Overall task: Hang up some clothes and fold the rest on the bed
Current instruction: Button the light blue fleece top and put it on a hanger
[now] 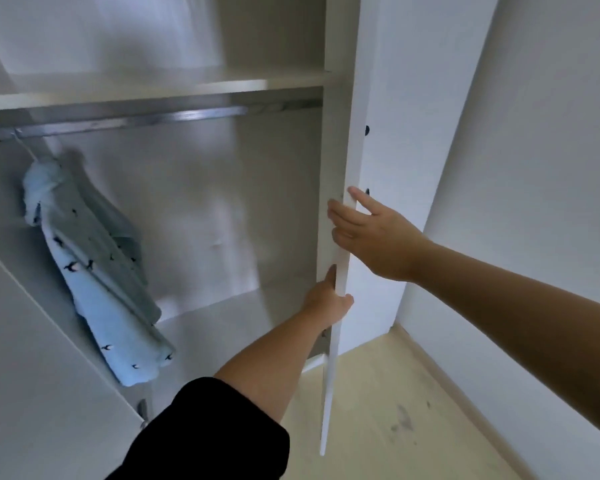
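Between your two hands runs the edge of a white door [388, 98], seen nearly edge-on. Item, left hand [326, 303]: lower on that edge, clamped on it, one finger lying up the inner side and the thumb over the outer side; a black sleeve [205, 434] covers the upper arm behind it. Item, right hand [371, 233]: just above the left, arm bare, clamped on the same edge, fingers [336, 216] reaching across to the inner side and the thumb lying on the outer face. The two hands are close but apart. Item, two small dark fittings [367, 129]: on the outer face, one by your right thumb, one well above it; too small to tell what they are. Item, clothes [94, 271]: well to the left of both hands, inside the cupboard, light blue cloth with small dark bird prints and a grey-green piece over it, hanging and tilted, blurred. Item, hook [25, 147]: above the clothes, caught on the rail. Item, rail [136, 121]: metal, well above your hands and to their left, running across under the shelf. Item, shelf [153, 90]: white, touching the top of the rail's mount, higher than both hands. Item, floor [395, 393]: pale wood, below your right arm, with dark smudges. Item, wall [534, 168]: white, to the right of your right hand, beyond the door.
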Available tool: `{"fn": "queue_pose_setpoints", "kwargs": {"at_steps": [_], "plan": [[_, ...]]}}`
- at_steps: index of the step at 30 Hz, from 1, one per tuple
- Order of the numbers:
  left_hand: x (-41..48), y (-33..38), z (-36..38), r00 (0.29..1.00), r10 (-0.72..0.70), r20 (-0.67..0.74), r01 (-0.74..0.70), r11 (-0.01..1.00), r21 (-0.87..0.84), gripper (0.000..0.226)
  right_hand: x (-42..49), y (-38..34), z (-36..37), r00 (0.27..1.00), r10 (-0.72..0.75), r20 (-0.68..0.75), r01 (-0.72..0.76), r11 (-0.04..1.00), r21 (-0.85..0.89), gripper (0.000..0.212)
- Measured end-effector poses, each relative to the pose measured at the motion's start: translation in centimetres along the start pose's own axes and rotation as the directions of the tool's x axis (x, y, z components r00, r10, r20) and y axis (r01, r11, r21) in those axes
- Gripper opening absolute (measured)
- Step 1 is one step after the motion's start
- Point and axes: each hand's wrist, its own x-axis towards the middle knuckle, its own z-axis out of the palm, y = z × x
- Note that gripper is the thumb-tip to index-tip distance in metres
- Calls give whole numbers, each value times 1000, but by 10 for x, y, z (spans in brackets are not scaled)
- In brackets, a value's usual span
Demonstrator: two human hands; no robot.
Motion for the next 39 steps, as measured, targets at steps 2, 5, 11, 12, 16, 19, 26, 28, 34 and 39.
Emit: {"fn": "queue_pose_setpoints", "kwargs": {"at_steps": [2, 5, 11, 12, 16, 19, 26, 28, 34, 39], "plan": [[-2, 19, 24, 999, -27, -22, 28, 999, 24, 75, -27, 9, 1, 995, 46, 84, -46, 999, -10, 57], [0, 49, 55, 1000, -28, -10, 29, 997, 65, 83, -64, 19, 7, 985, 112, 130, -106, 993, -54, 47], [14, 99, 109, 996, -68, -51, 71, 996, 54, 88, -115, 42, 28, 944, 209, 253, -208, 978, -34, 48], [16, 106, 115, 995, -80, -61, 82, 996, 37, 88, -121, 46, 34, 946, 217, 242, -213, 976, -43, 48], [32, 135, 143, 990, -122, -72, 120, 993, -20, 87, -147, 65, 67, 959, 223, 173, -223, 975, -21, 51], [46, 151, 160, 988, -146, -47, 144, 989, -33, 89, -161, 78, 91, 964, 236, 126, -244, 969, 49, 49], [75, 174, 195, 972, -218, -84, 199, 962, -185, 91, -179, 94, 130, 969, 244, 28, -246, 959, 140, 38], [77, 176, 199, 967, -232, -105, 203, 951, -231, 90, -182, 99, 135, 977, 214, 16, -214, 964, 155, 39], [49, 177, 222, 940, -338, -54, 286, 864, -415, 83, -195, 95, 122, 975, 156, 159, -193, 947, 257, 63], [-8, 230, 260, 929, -364, 69, 354, 816, -456, 68, -298, 82, 104, 849, 383, 365, -506, 789, 348, 58]]}}
